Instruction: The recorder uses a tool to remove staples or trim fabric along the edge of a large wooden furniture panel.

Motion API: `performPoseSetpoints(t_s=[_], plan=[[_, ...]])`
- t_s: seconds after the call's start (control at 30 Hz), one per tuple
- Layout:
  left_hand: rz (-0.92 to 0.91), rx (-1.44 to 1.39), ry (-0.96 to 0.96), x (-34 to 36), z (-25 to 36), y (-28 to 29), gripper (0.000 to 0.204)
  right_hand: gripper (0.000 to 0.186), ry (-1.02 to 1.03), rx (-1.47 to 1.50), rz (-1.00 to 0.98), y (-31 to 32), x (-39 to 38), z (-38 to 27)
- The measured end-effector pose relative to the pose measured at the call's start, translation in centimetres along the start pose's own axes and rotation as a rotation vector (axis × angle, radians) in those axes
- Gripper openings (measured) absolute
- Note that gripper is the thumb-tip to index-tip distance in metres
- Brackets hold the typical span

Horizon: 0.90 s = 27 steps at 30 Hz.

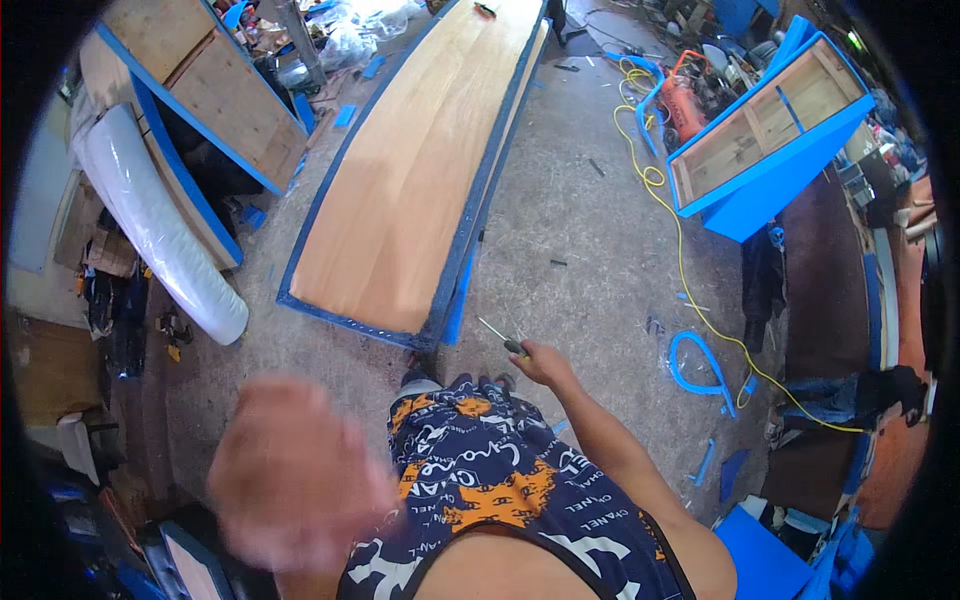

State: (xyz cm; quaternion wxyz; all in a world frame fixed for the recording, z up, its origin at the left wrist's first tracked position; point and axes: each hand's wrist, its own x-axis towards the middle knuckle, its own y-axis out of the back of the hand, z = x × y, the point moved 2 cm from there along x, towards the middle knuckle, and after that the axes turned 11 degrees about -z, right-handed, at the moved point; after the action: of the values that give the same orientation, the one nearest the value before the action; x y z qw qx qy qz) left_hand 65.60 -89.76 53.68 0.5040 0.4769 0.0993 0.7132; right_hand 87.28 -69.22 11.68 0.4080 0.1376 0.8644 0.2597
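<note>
In my right hand (545, 363) is a screwdriver (515, 347) with a dark handle, its thin metal shaft pointing up and left. My fingers are wrapped round the handle. Close to the camera at lower left, my left hand (300, 475) is raised and smeared by motion, so its fingers cannot be made out. Ahead of me lies a long wooden panel (385, 220) edged with dark blue material, some of which looks stapled along the near edge. Both hands are apart from it. A small dark and orange object (484, 11) rests on its far end.
At left stand a blue-edged wooden frame (225, 105) and a plastic-wrapped white roll (165, 225). A yellow hose (680, 260) snakes over the floor at right, near a blue padded piece (770, 130) and an orange machine (683, 108). Blue scraps (700, 375) lie about.
</note>
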Motion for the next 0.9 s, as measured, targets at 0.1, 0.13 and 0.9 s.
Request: performPoseSetpoints(t_s=[0.1, 0.13, 0.9], plan=[[-0.129, 0.011, -0.335, 1.6, 0.7, 4.8, 0.006, 0.045, -0.028, 0.031, -0.016, -0.7, -0.3, -2.7], [-0.109, -0.014, -0.399, 1.4, -0.5, 6.0, 0.008, 0.046, -0.059, 0.081, -0.042, -1.2, -0.4, -3.2], [-0.353, 0.518, 1.101, -15.8, -57.3, -15.6, 0.075, 0.046, -0.003, 0.286, 0.094, 3.6, 9.8, -8.7]])
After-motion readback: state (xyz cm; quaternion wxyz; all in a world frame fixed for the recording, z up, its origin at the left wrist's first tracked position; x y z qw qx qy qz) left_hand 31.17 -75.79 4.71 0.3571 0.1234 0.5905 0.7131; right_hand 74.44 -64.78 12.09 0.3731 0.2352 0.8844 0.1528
